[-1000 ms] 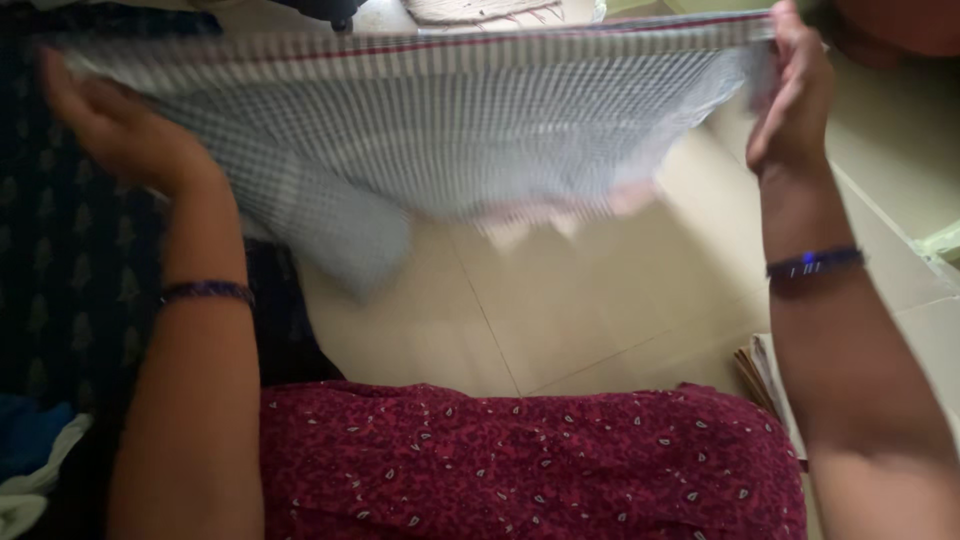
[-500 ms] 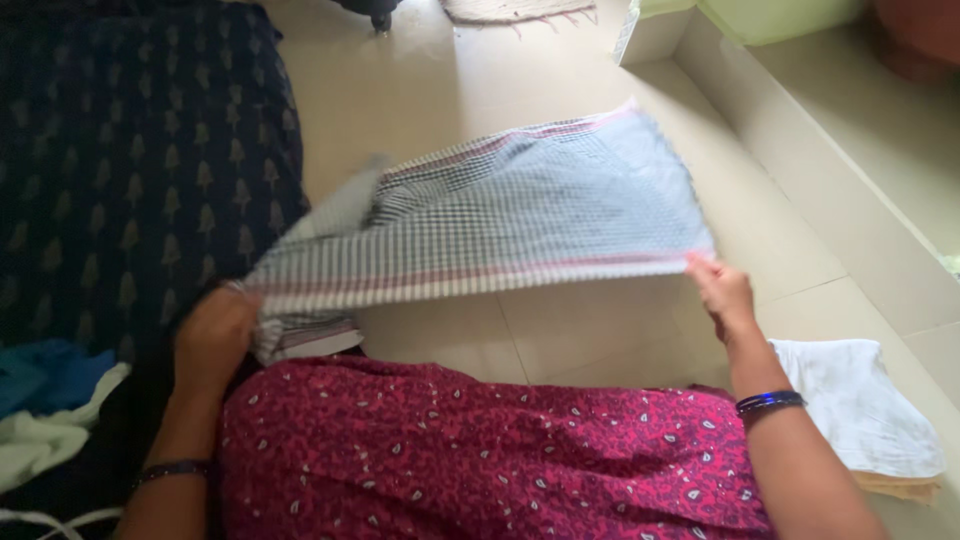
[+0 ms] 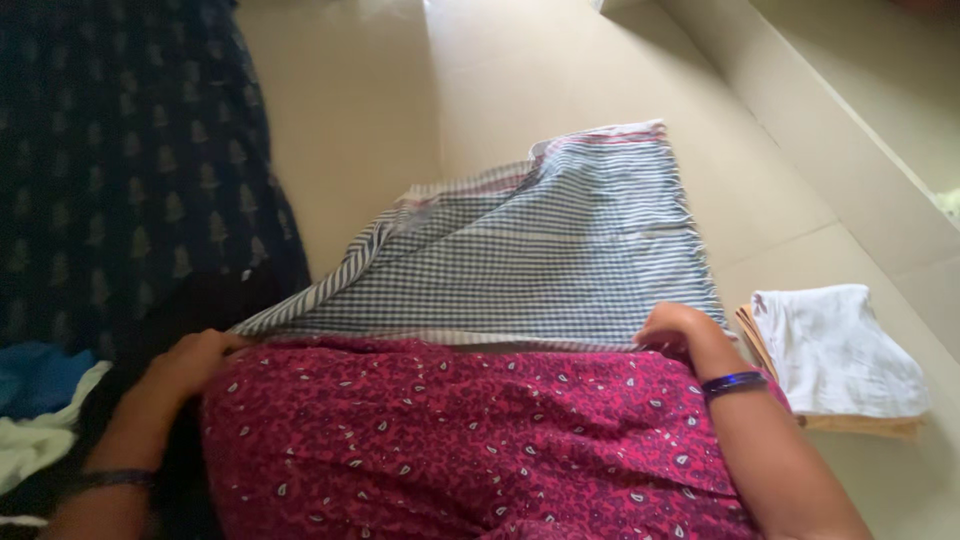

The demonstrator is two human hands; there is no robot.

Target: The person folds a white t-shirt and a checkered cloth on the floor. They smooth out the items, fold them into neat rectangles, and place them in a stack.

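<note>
A grey-and-white checked cloth [image 3: 545, 255] with a thin red stripe along its edges lies spread on the pale tiled floor, its near edge drawn up against my lap in a maroon patterned garment [image 3: 450, 440]. My left hand [image 3: 190, 362] pinches the cloth's near left corner. At the near right corner, my right hand [image 3: 675, 328] grips the cloth; a blue bangle sits on that wrist. The far left part of the cloth is folded over on itself.
A dark blue patterned fabric [image 3: 120, 170] covers the floor at the left, with blue and pale green cloths [image 3: 40, 410] at its near end. Folded white and tan cloths [image 3: 835, 355] are stacked at the right. A raised step [image 3: 850, 130] runs along the right.
The cloth was held up stretched in front of me; both hands have lowered it to the floor and pulled its near edge back to my lap.
</note>
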